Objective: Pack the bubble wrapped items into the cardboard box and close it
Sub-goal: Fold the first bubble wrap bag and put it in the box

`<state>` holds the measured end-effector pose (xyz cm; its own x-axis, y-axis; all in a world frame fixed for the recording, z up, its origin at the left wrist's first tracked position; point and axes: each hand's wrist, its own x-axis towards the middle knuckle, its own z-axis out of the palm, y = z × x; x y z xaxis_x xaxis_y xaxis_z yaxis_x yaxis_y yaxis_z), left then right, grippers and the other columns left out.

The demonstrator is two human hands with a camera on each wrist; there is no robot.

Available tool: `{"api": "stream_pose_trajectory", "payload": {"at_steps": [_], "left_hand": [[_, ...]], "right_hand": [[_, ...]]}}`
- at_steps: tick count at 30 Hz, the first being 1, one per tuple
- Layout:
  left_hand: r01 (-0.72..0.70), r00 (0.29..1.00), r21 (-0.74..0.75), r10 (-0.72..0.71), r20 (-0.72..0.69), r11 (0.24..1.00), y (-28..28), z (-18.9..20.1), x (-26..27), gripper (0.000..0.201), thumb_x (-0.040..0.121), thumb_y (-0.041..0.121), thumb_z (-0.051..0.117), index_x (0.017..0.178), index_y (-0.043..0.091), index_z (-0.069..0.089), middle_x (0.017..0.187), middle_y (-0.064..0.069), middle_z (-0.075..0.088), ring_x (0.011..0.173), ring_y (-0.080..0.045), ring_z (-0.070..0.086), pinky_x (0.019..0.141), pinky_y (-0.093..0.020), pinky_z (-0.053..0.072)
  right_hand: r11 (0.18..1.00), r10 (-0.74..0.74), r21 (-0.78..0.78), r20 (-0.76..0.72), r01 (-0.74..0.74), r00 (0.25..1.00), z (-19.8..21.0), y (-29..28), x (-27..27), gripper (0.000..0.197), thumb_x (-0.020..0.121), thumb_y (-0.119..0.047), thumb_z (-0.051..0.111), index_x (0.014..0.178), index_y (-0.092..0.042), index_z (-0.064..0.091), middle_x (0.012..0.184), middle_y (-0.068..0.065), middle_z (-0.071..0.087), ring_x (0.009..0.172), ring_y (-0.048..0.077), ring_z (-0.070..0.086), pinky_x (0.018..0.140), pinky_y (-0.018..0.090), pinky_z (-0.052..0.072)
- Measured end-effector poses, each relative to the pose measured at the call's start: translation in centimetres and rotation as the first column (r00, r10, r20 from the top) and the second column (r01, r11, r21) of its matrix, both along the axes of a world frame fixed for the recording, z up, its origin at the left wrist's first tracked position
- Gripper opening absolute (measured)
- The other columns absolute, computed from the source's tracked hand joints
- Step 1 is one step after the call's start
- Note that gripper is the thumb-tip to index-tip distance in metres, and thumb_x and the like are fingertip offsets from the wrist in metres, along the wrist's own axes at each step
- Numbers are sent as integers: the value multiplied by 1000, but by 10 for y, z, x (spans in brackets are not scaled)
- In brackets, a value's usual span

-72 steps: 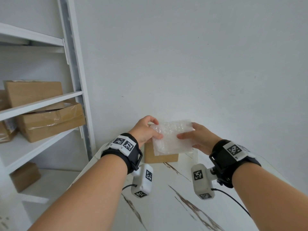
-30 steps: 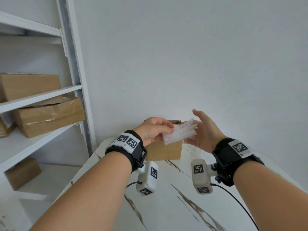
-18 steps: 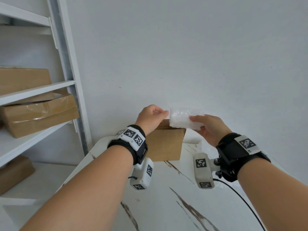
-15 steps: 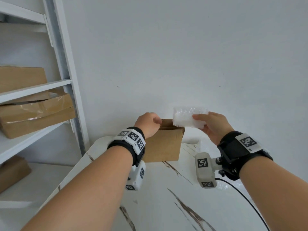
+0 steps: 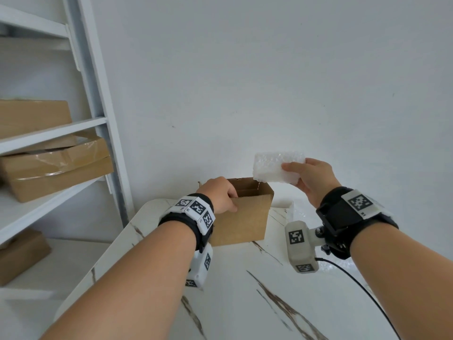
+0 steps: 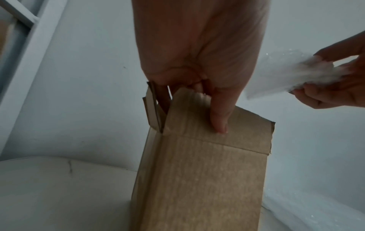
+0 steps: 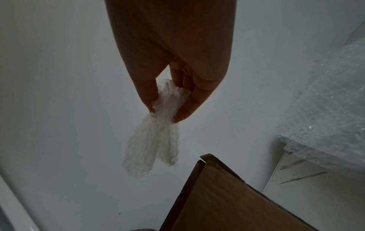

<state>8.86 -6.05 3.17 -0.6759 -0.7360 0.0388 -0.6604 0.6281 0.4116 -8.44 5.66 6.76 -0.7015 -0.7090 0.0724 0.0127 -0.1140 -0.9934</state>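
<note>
A small brown cardboard box [image 5: 241,218] stands upright with its top open at the far end of the white marble table [image 5: 245,290]. My left hand [image 5: 220,195] grips its near top flap [image 6: 199,118], thumb outside and fingers inside. My right hand [image 5: 311,177] pinches a white bubble wrapped item [image 5: 274,169] between thumb and fingers, just above and right of the box opening. The right wrist view shows the bubble wrapped item [image 7: 156,137] hanging over the box corner [image 7: 213,195]. What lies inside the box is hidden.
A white wall rises just behind the table. More bubble wrap [image 7: 326,109] lies on the table right of the box. A white shelf unit [image 5: 81,123] at the left holds several cardboard boxes [image 5: 54,168].
My left hand let go of the wrapped item and took hold of the box flap. My right hand lifted the item up and to the right of the opening.
</note>
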Motion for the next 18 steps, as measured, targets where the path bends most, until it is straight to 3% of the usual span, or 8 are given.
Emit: {"api": "stream_pose_trajectory", "payload": {"at_steps": [4, 6, 8, 9, 11, 13, 16, 18], "left_hand": [[28, 999, 58, -30, 31, 998, 15, 3, 8, 34, 79, 23, 75, 112, 19, 71, 118, 0, 65, 110, -19, 59, 94, -31, 47], [30, 999, 141, -33, 18, 990, 23, 6, 10, 12, 78, 32, 76, 85, 22, 75, 94, -2, 69, 87, -18, 63, 75, -27, 47], [19, 995, 193, 0, -99, 981, 29, 11, 12, 36, 76, 46, 72, 54, 20, 63, 62, -1, 57, 58, -15, 51, 58, -23, 39], [-24, 986, 146, 47, -158, 989, 29, 13, 13, 42, 78, 49, 70, 52, 16, 64, 58, 0, 55, 56, -15, 50, 58, -23, 38], [-116, 966, -16, 109, -234, 993, 27, 18, 17, 28, 84, 38, 65, 72, 15, 75, 81, 1, 69, 80, -16, 61, 71, -25, 46], [-182, 979, -97, 171, -113, 978, 24, 18, 21, 15, 85, 27, 62, 88, 25, 77, 109, 2, 68, 106, -21, 59, 90, -32, 50], [-189, 964, 34, 179, 199, 981, 18, 3, 24, 29, 80, 26, 62, 106, 24, 75, 120, 1, 68, 108, -22, 62, 95, -36, 52], [-172, 966, 69, 154, 208, 983, 19, 0, 28, 35, 81, 19, 59, 113, 18, 72, 120, -2, 69, 103, -20, 66, 89, -30, 55]], "right_hand": [[997, -28, 64, -90, 34, 996, 5, 10, 10, 25, 76, -2, 75, 98, 4, 64, 114, 20, 67, 94, 30, 67, 90, 41, 56], [992, -55, 103, -159, 72, 986, 8, 14, 14, 23, 74, -3, 77, 91, 6, 65, 112, 23, 67, 101, 37, 66, 91, 47, 55], [983, -59, 152, -259, 101, 964, 9, 18, 19, 15, 73, -6, 78, 80, -7, 65, 107, 19, 69, 101, 35, 66, 90, 48, 55], [977, -56, 179, -318, 117, 947, 10, 18, 20, 15, 72, -8, 78, 78, -11, 64, 105, 16, 69, 99, 34, 66, 90, 47, 55], [962, -28, 230, -448, 146, 894, 10, 19, 24, 17, 72, -11, 76, 85, -9, 66, 100, 13, 69, 93, 29, 65, 88, 44, 55], [952, 4, 255, -568, 171, 823, 10, 19, 30, 22, 74, -11, 74, 93, -2, 67, 93, 11, 66, 82, 23, 58, 79, 38, 53], [945, 41, 261, -691, 196, 722, 10, 18, 36, 24, 75, -12, 71, 92, 2, 64, 80, 9, 59, 71, 21, 51, 64, 32, 46], [942, 46, 255, -740, 217, 671, 9, 15, 38, 22, 74, -12, 69, 91, -1, 64, 79, 11, 61, 70, 22, 52, 64, 33, 47]]}}
